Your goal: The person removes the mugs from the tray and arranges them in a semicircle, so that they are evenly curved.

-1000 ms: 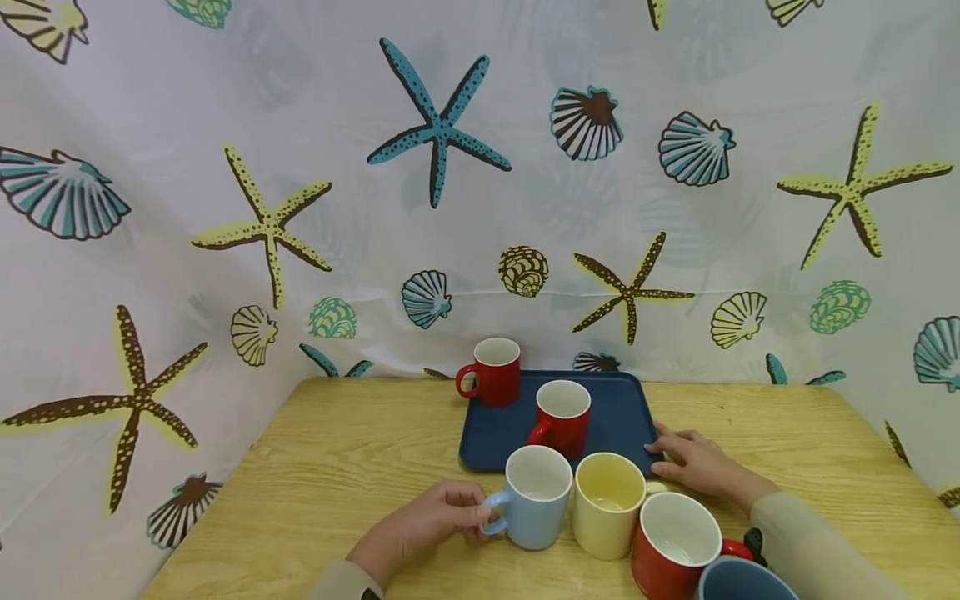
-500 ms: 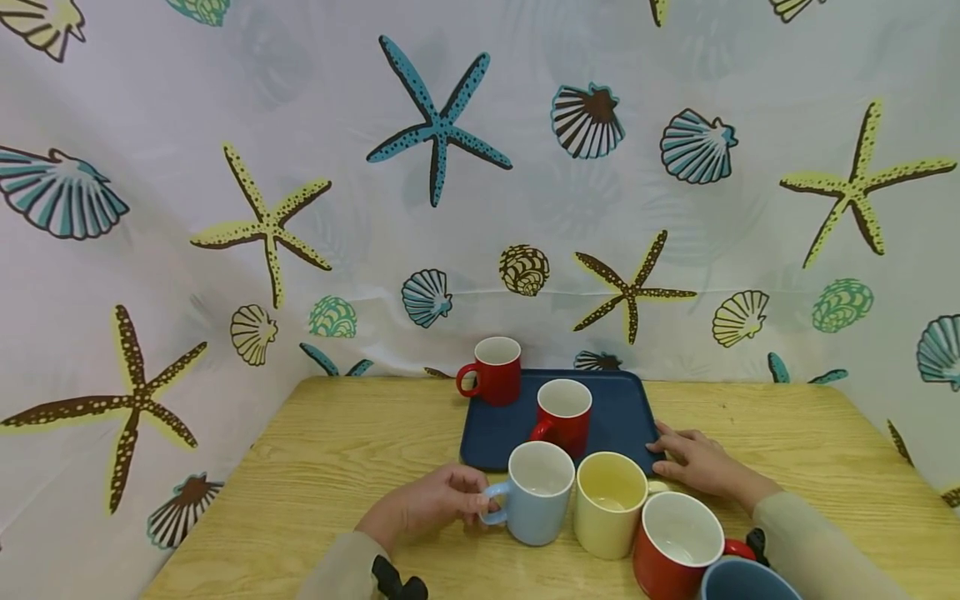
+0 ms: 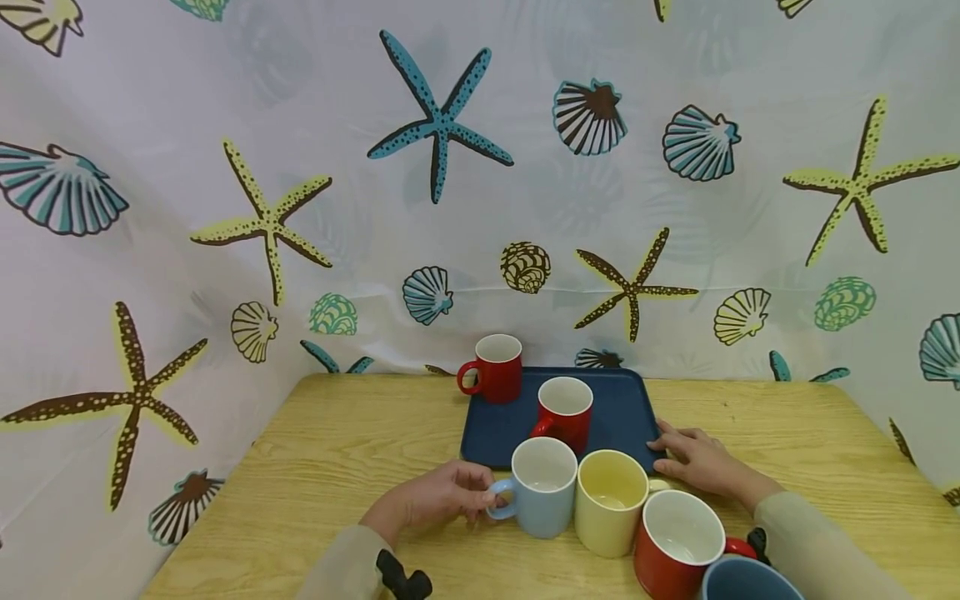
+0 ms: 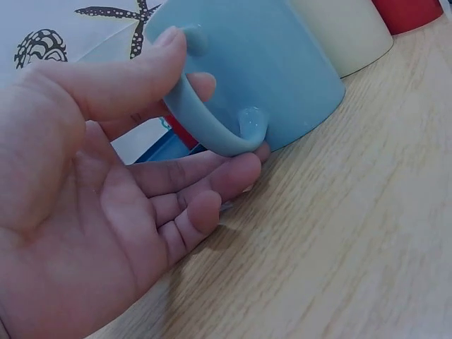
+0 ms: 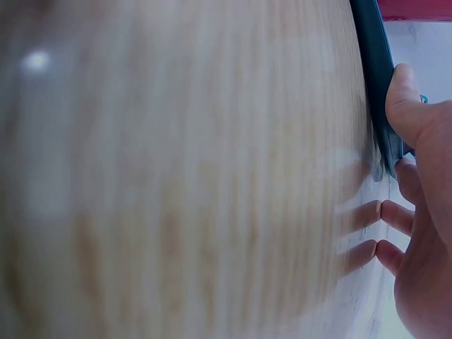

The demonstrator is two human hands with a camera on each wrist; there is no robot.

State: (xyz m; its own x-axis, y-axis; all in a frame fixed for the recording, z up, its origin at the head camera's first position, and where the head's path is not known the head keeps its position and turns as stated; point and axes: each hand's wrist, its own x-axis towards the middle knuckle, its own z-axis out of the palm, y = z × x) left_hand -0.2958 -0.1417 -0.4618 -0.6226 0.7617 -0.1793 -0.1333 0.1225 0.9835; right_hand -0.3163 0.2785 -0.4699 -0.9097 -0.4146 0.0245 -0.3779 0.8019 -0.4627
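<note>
Left hand (image 3: 442, 498) pinches light-blue mug (image 3: 547, 507), woodgrain table (image 3: 360, 442) below, seashell-patterned cloth (image 3: 465, 217) behind.

The tray (image 3: 615, 408) was navy blue; at its back left corner the far red mug (image 3: 501, 379) was white inside, as was the middle red mug (image 3: 567, 427) toward its front edge. Just off that edge, the light blue mug (image 3: 550, 510) showed a white inside, while the yellow mug (image 3: 606, 525) was pale yellow inside and out. Nearer the table's (image 3: 360, 442) front edge, the third red mug (image 3: 660, 560) was white within, the dark blue mug (image 3: 752, 581) blue within. The table had a tan wood grain. Beyond its back edge, the white cloth (image 3: 480, 225) carried speckled starfish (image 3: 440, 125) in blue, yellow and brown, and striped shells (image 3: 427, 294). The sleeves (image 3: 810, 537) were beige
</note>
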